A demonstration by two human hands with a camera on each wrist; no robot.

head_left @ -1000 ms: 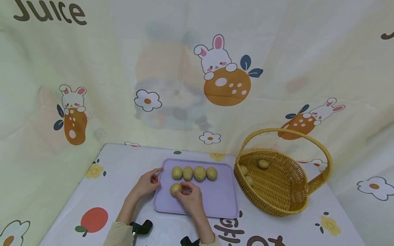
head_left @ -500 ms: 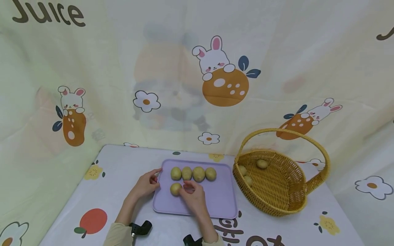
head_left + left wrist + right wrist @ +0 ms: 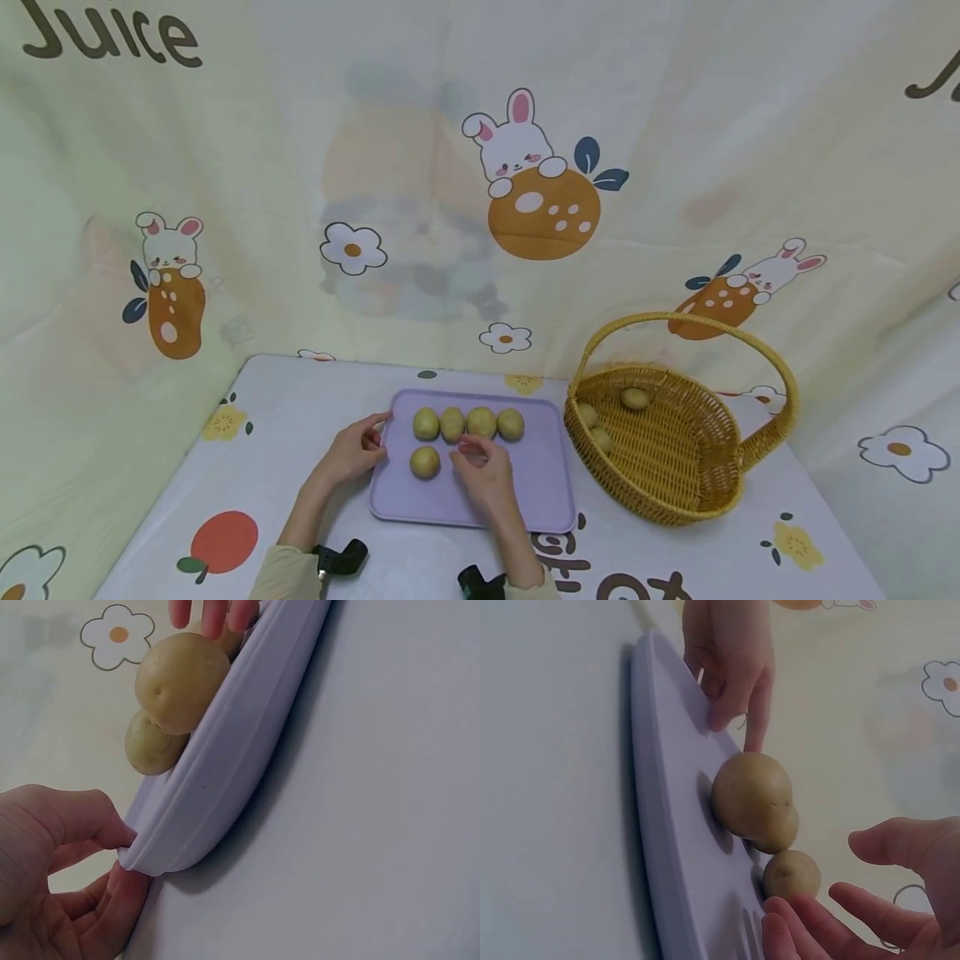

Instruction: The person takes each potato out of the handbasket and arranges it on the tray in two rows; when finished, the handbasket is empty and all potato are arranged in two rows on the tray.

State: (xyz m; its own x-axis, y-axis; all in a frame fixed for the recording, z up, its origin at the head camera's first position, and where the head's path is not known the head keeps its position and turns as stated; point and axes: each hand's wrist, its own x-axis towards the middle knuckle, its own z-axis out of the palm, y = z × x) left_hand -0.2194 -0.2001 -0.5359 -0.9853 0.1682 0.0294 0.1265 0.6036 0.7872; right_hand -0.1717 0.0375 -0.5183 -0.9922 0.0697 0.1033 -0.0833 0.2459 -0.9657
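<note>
A lavender tray (image 3: pixel 543 483) lies on the table, its left rim pinched by my left hand (image 3: pixel 358 447) with thumb above and fingers beneath, as the left wrist view shows. One round potato (image 3: pixel 425 462) rests alone on the tray's left part. Behind it several potatoes (image 3: pixel 482 424) stand in a row near the far edge. To the right of the lone potato, over the tray, is my right hand (image 3: pixel 486 477). Its thumb and fingers are spread apart with nothing between them in the right wrist view.
A wicker basket (image 3: pixel 633 492) with a tall arched handle (image 3: pixel 678 317) stands right of the tray, close to its edge. Inside it are 3 potatoes (image 3: pixel 635 399). A printed cloth (image 3: pixel 420 292) hangs behind the table (image 3: pixel 300 400).
My right hand has let go of the lone potato and drawn away to the right. The potato stays on the tray. My left hand keeps its place on the rim.
</note>
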